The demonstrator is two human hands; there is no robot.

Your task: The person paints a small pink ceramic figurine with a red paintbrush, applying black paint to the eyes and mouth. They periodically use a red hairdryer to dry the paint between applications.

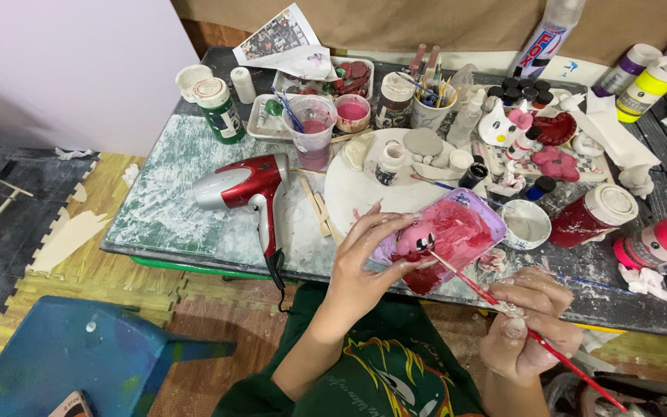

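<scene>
Over on the left there is a blue chair (79, 359) on the floor, by the yellow mats (86, 232). On the messy table (171, 201) lies a red and silver hair dryer (245, 189), with its cord hanging off the edge. Behind it stand a green paint bottle (220, 110) and a cup of pink water (312, 131) with brushes in it. Two flat wooden sticks (319, 207) lie next to a round white board (364, 193).

The person sits close to the table in a green shirt. The left hand (364, 262) is curled around a small pink clay figure (414, 239), fingers wrapped tight, holding it up just over a tray (465, 228) full of pink and red paint. The figure has little dark eyes. The right hand (530, 328) pinches a thin red brush (496, 301), fingers closed on the handle, and the brush tip touches the figure's face.

So I think the painting step is going on now, small details on the face. The next move looks like it needs a very steady hand and tiny strokes, so the paint does not smear.

Farther right sit a white dish (526, 224), a red paint jar (592, 216) lying on its side, and a pink bottle (665, 239). More clay shapes, like pink hearts (557, 164), rest at the back.
</scene>
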